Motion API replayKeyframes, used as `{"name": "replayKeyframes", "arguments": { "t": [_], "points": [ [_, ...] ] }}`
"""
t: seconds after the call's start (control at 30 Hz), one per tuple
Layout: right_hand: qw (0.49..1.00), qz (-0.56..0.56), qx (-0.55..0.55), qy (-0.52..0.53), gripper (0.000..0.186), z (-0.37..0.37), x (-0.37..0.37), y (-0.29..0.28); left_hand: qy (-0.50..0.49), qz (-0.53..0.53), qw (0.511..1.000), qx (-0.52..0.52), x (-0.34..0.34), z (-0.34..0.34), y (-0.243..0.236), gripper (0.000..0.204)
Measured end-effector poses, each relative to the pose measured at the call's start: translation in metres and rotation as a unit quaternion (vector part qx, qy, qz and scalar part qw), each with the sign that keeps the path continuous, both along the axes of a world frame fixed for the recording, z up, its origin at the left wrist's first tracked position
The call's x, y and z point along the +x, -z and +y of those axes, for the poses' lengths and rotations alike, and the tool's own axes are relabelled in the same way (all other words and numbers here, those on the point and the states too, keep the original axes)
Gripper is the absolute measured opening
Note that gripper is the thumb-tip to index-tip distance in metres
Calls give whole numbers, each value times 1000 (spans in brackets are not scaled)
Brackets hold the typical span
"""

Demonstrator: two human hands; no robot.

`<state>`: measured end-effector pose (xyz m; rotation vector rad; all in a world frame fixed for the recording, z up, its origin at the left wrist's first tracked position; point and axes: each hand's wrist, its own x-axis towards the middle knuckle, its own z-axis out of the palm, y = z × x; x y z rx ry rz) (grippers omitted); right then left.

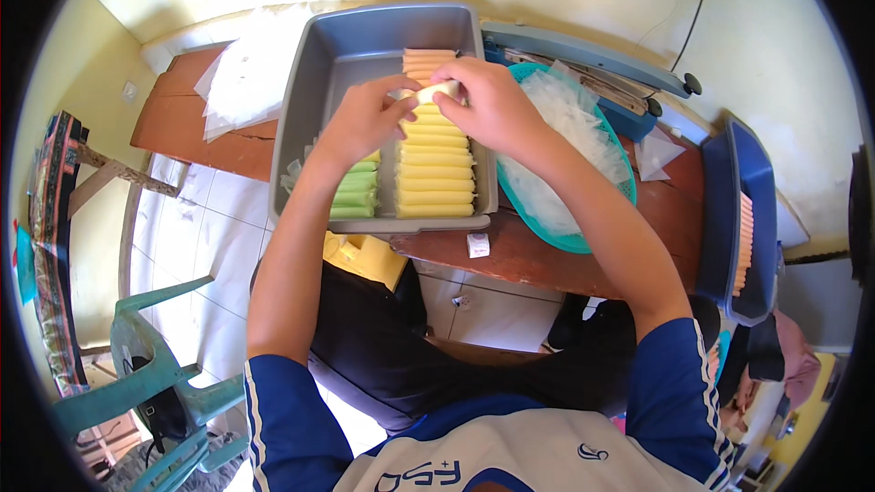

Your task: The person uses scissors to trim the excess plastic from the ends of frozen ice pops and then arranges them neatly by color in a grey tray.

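Observation:
Between the fingertips of both hands is a pale yellow plastic-wrapped stick (436, 92), held level above a grey tub (351, 50). My left hand (365, 118) pinches its left end, and my right hand (492, 102) has the right end, fingers curled. Below them in the tub lies a neat column of yellow sticks (436, 159), with orange sticks (423, 64) at its far end, partly hidden by my hands. Green sticks (355, 193) are stacked at the near left, partly behind my left forearm. Some clear plastic ends show beside them.
Right of the tub, a teal basket (547, 235) holds clear plastic sleeves (567, 150). A blue long-armed device (583, 55) lies behind it. A dark blue tub (775, 246) with orange sticks stands far right. Plastic sheets (251, 73) lie left; a green chair (150, 392) stands near left.

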<state>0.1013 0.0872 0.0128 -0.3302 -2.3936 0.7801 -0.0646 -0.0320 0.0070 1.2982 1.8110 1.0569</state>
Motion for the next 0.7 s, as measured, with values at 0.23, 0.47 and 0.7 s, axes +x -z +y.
{"name": "replayKeyframes", "arguments": {
  "t": [0.23,0.47,0.7],
  "points": [
    [998,22,-53,20,32,-24,94,-14,-15,-198,967,157,70,26,16,24],
    [989,-53,-21,134,29,-23,175,14,33,-226,963,144,115,37,24,22],
    [922,-247,91,284,26,-15,223,49,75,-203,967,132,133,42,28,38]
  ]
}}
